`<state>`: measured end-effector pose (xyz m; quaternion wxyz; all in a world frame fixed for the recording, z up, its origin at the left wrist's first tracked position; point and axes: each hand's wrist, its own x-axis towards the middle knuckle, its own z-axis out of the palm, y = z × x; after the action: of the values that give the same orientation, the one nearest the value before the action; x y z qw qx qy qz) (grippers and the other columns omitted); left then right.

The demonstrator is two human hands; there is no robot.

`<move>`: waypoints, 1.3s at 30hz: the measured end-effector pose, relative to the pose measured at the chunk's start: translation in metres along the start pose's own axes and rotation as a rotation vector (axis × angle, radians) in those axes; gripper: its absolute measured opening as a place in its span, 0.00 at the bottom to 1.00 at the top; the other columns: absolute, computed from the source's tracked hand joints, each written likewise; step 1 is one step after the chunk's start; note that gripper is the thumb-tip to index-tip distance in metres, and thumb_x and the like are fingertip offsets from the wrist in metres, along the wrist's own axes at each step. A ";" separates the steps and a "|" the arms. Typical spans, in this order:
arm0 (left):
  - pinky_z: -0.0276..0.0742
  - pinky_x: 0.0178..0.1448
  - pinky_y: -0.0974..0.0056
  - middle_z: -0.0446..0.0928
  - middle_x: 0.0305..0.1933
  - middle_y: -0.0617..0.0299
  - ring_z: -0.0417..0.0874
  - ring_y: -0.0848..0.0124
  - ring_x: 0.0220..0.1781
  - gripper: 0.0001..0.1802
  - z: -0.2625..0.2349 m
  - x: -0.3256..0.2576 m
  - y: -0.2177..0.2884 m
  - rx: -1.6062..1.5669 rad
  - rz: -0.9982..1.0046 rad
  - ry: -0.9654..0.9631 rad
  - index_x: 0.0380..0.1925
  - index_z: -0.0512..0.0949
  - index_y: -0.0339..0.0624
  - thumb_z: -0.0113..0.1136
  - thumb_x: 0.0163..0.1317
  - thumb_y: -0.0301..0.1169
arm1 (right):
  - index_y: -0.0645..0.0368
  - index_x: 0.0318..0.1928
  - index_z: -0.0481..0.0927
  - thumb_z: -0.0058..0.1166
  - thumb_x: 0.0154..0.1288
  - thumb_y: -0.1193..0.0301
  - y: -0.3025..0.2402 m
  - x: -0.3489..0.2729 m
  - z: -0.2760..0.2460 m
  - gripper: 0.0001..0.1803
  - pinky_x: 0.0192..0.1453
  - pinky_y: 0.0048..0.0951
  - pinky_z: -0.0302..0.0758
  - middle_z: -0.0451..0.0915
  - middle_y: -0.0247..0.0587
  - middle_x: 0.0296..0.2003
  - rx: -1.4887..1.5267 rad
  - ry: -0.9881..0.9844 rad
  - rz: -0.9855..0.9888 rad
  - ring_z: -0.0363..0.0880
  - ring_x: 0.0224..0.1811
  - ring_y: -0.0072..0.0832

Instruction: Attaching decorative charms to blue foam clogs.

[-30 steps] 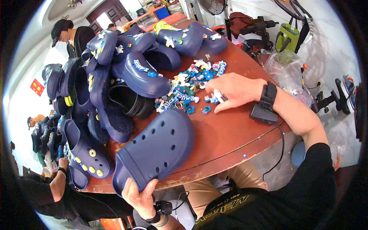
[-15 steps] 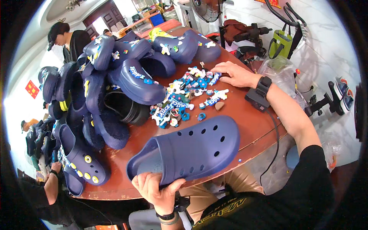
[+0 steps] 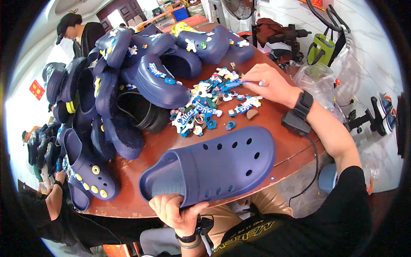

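A plain dark-blue clog (image 3: 227, 165) with round holes in its upper lies near the table's front edge, toe to the right. My left hand (image 3: 177, 214) grips it at the heel, with the thumb along its near side and the fingers at the rim. Beyond it is a loose heap of colourful shoe charms (image 3: 201, 113), among them flowers, white figures and blue banners. At the heap's right edge my right hand (image 3: 267, 83) pinches a blue charm (image 3: 233, 83), blurred, its exact shape unclear.
More dark-blue clogs (image 3: 156, 85) pile up at the left and back, many decorated. A clog with yellow charms (image 3: 90, 171) stands at the left edge of the brown table (image 3: 295, 150). A small black device (image 3: 295, 123) with a cable lies by my right wrist. Other people are at the left.
My right hand has closed its fingertips on a blue charm and lifted its wrist slightly. My left hand keeps its grip on the clog. The whole view has shifted a little.
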<state>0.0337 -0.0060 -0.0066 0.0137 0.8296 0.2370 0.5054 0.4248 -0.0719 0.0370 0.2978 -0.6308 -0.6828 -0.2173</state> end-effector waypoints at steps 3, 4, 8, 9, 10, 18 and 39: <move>0.63 0.40 0.58 0.69 0.23 0.64 0.69 0.61 0.28 0.34 0.000 0.000 -0.001 -0.009 -0.001 0.008 0.22 0.69 0.45 0.70 0.38 0.64 | 0.56 0.38 0.85 0.61 0.59 0.72 -0.046 0.011 -0.011 0.07 0.44 0.35 0.72 0.81 0.36 0.30 0.443 -0.002 0.054 0.77 0.36 0.34; 0.62 0.40 0.58 0.69 0.23 0.64 0.69 0.61 0.28 0.34 -0.001 0.000 -0.001 -0.015 0.000 0.011 0.22 0.69 0.45 0.70 0.38 0.64 | 0.56 0.38 0.85 0.62 0.58 0.73 -0.056 0.011 -0.012 0.07 0.42 0.34 0.73 0.81 0.36 0.29 0.529 -0.020 0.048 0.77 0.35 0.33; 0.62 0.39 0.59 0.69 0.23 0.64 0.69 0.62 0.28 0.34 0.000 0.001 0.000 -0.010 -0.003 0.017 0.21 0.69 0.46 0.70 0.38 0.65 | 0.57 0.37 0.85 0.63 0.58 0.72 -0.078 0.011 -0.022 0.06 0.47 0.34 0.73 0.82 0.37 0.33 0.663 -0.187 -0.068 0.78 0.40 0.32; 0.62 0.39 0.59 0.69 0.23 0.64 0.69 0.62 0.28 0.34 0.000 0.001 0.000 -0.014 -0.004 0.021 0.22 0.69 0.46 0.70 0.38 0.65 | 0.57 0.37 0.85 0.63 0.58 0.72 -0.080 0.011 -0.022 0.06 0.47 0.34 0.73 0.82 0.37 0.33 0.665 -0.187 -0.069 0.78 0.40 0.32; 0.62 0.39 0.59 0.69 0.23 0.64 0.69 0.62 0.28 0.34 0.001 0.001 0.001 -0.020 -0.003 0.026 0.22 0.69 0.46 0.70 0.38 0.65 | 0.57 0.37 0.85 0.63 0.58 0.73 -0.082 0.011 -0.023 0.06 0.47 0.34 0.74 0.81 0.37 0.33 0.685 -0.206 -0.092 0.78 0.41 0.33; 0.63 0.39 0.58 0.69 0.22 0.64 0.69 0.62 0.27 0.34 0.000 0.002 0.001 -0.017 0.000 0.005 0.21 0.69 0.46 0.70 0.38 0.64 | 0.57 0.39 0.81 0.62 0.54 0.75 -0.113 0.008 -0.033 0.10 0.45 0.36 0.73 0.77 0.37 0.36 0.294 -0.031 -0.277 0.76 0.39 0.37; 0.63 0.39 0.59 0.70 0.22 0.64 0.69 0.62 0.28 0.31 -0.002 0.004 0.002 -0.008 0.002 -0.019 0.20 0.70 0.46 0.75 0.34 0.59 | 0.54 0.45 0.84 0.63 0.59 0.71 -0.115 0.015 -0.030 0.12 0.52 0.36 0.69 0.78 0.35 0.38 0.607 -0.295 -0.144 0.75 0.46 0.32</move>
<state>0.0341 -0.0060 -0.0014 0.0187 0.8345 0.2338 0.4985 0.3148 -0.0937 0.0781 0.3537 -0.4883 -0.7948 0.0688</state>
